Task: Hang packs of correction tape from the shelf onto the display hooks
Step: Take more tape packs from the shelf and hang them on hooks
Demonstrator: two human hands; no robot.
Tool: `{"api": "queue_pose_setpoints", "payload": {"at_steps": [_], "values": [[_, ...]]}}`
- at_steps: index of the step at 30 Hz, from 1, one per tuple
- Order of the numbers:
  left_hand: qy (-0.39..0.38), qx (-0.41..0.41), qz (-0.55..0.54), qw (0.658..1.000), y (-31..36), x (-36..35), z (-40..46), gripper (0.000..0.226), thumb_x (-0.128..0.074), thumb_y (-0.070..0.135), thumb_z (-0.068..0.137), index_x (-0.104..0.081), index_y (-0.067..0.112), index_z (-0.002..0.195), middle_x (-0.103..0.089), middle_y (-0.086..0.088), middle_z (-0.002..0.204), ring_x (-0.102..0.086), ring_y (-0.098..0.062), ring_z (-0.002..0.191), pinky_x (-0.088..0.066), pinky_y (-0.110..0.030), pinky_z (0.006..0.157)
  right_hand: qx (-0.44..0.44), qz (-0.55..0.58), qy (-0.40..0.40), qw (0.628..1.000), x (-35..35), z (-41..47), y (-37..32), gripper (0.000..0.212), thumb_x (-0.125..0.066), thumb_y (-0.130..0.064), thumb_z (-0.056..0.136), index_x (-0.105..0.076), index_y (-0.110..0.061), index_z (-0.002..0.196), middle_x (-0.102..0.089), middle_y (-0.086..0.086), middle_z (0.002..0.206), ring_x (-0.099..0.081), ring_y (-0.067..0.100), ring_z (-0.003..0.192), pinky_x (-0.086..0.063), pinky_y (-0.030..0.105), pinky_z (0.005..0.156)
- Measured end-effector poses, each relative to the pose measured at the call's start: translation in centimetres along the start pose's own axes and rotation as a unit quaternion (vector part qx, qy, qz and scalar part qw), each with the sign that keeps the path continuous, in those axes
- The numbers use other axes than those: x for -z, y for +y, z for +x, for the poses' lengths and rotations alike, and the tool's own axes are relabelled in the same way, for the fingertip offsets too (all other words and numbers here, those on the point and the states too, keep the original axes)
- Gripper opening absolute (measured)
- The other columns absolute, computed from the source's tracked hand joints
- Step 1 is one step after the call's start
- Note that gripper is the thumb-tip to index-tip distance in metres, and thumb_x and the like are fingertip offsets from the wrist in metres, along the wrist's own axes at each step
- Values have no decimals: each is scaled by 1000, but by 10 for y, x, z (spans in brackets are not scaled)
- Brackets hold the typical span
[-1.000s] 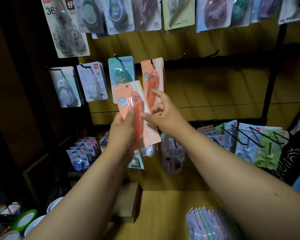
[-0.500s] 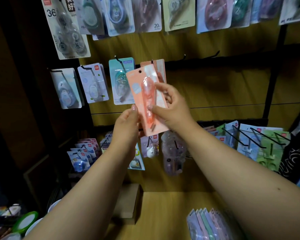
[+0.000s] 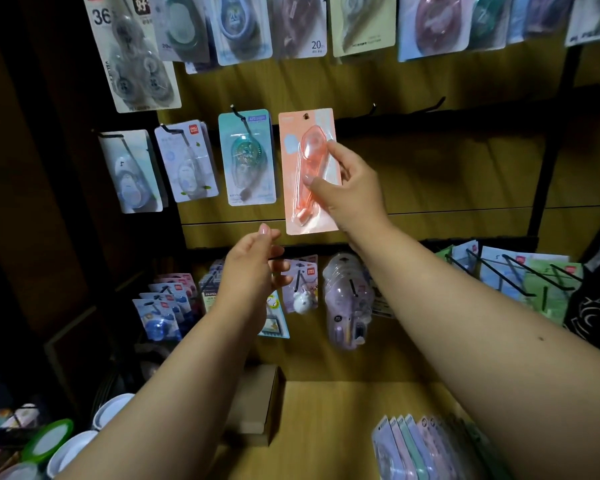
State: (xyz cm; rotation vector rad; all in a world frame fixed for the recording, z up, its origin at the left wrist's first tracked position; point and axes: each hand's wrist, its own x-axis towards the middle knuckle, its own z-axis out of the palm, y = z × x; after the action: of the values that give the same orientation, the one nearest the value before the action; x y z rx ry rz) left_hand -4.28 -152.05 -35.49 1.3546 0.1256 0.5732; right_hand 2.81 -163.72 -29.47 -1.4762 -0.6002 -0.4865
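Against the board, right hand [image 3: 352,188] pinches orange pack [image 3: 305,174]

Wooden shelf [image 3: 326,427] at bottom, light brown. Brown cardboard box [image 3: 253,403] lies on its left part, near edge. Row of pastel correction tape packs [image 3: 420,448] stands on edge at lower right, leaning together. Wooden back panel [image 3: 430,174] rises behind shelf; black display hooks [image 3: 513,271] project from it, carded packs hanging in rows.

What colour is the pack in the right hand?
Peach-orange pack, clearest in the head view.
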Motion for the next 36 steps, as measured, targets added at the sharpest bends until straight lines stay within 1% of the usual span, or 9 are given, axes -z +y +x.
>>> {"api": "queue_pose_setpoints", "payload": {"at_steps": [2,5,11,17,21,25,30,33,36], "values": [[5,4,-5,1000,-2,2,1,29,-43,38,101,-64,18,103,-56,-3,83,-54,-10,62,-49,-23,51,-6,-2,4,1000,-2,0,0,60,-71,-11,83,-48,-16,138,-58,2,132,-58,12,114,-55,31,90],[8,4,-4,1000,-4,4,1,29,-43,38,101,-64,18,103,-57,-3,83,-55,-12,65,-49,-25,55,-14,-28,13,999,-5,4,5,60,-70,-11,83,-48,-16,138,-58,2,132,-58,17,117,-54,35,93],[8,8,-18,1000,-7,5,3,29,-43,37,101,-64,17,98,-55,-1,75,-53,-12,60,-49,-25,54,-52,-105,2,993,-11,19,16,62,-68,-13,86,-41,-25,141,-52,0,137,-54,22,124,-54,39,92],[9,14,-23,1000,-13,6,6,29,-44,36,102,-64,16,98,-56,-2,73,-54,-12,59,-50,-27,56,-73,-156,19,985,-20,34,25,66,-68,-17,87,-34,-30,143,-51,1,135,-56,25,119,-56,46,89],[6,20,-29,999,-14,6,6,28,-44,35,102,-63,13,100,-56,-4,71,-53,-12,55,-49,-25,53,-83,-167,21,982,-25,35,28,67,-67,-19,87,-32,-33,142,-51,1,134,-57,27,117,-57,47,87],[1,25,-40,999,-15,7,6,26,-44,32,102,-61,12,100,-53,-2,64,-50,-11,49,-47,-24,50,-84,-194,2,977,-20,28,31,68,-66,-22,87,-30,-35,143,-53,1,133,-58,25,114,-57,39,82],[-6,44,-4,999,-24,6,8,24,-44,31,102,-59,13,97,-53,-2,64,-50,-13,50,-47,-24,49,-91,-211,-12,973,-2,10,33,60,-60,-29,92,-30,-24,144,-57,1,129,-58,15,95,-43,19,58],[-14,45,48,998,-34,8,8,22,-46,32,101,-58,14,95,-54,-2,66,-51,-13,52,-47,-26,53,-106,-243,-26,964,8,-3,35,58,-56,-34,93,-31,-18,143,-60,3,125,-56,14,86,-36,19,51],[-25,40,96,994,-43,9,5,23,-47,32,101,-57,11,98,-54,-3,70,-52,-14,56,-46,-26,53,-95,-280,-38,954,16,-16,39,51,-54,-38,93,-38,-18,137,-63,2,115,-58,15,85,-43,24,57]]}}
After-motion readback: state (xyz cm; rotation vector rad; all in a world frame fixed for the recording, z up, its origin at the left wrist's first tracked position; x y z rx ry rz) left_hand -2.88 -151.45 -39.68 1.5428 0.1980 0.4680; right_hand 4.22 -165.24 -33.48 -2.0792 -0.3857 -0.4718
